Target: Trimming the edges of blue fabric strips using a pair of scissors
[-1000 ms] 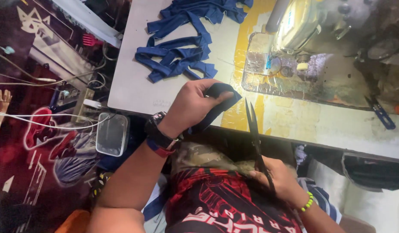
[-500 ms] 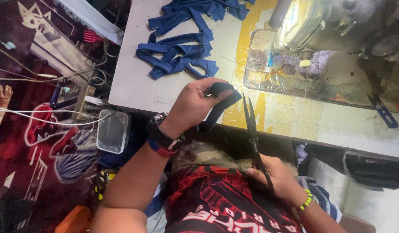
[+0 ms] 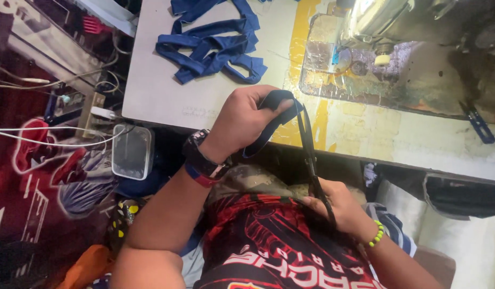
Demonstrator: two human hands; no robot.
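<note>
My left hand point(image 3: 242, 120), with a dark watch on the wrist, is closed on a folded dark blue fabric strip point(image 3: 277, 101) at the near edge of the grey table point(image 3: 156, 91). My right hand point(image 3: 338, 206), wearing a green bead bracelet, grips the handles of long black scissors point(image 3: 310, 155) close to my lap. The blades point up and their tips meet the strip just beside my left fingers. Whether the blades are apart is hard to tell.
A pile of blue fabric strips point(image 3: 210, 48) lies further back on the table. To the right stands a sewing machine point(image 3: 387, 21) on a worn metal plate point(image 3: 419, 80) edged with yellow tape. Left of the table are a clear plastic box point(image 3: 130, 151), cables and a power strip point(image 3: 92, 109).
My left hand has turned the strip slightly and the scissor tips have risen to it. The view has shifted, so the table sits higher in frame.
</note>
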